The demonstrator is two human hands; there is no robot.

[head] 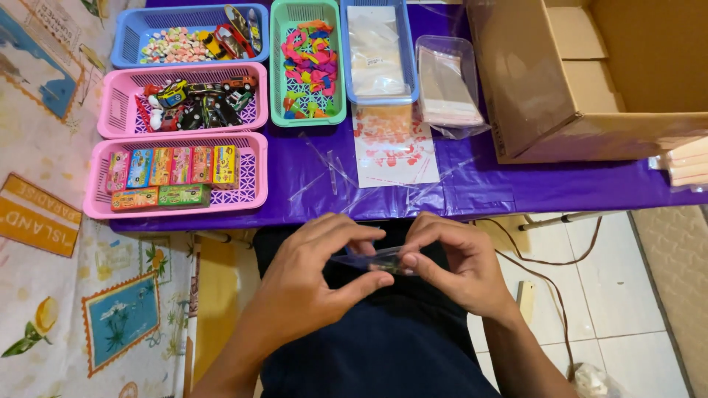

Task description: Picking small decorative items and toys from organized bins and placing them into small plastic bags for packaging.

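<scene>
Both the left hand (313, 269) and the right hand (453, 258) pinch a small clear packet (376, 260) between thumb and fingertips, its long axis lying left to right before the worktop (472, 184).

Upper left: blue basket (131, 38) with small candies, toy cars. Below: pink basket (118, 110) of toy cars; lower pink basket (251, 180) with colourful small boxes in rows. Upper centre: green basket (279, 66) of balloons; blue tray (410, 51) of clear bags. Upper right: open cardboard box (531, 81). Purple tabletop (472, 184); loose plastic strips (332, 166).
</scene>
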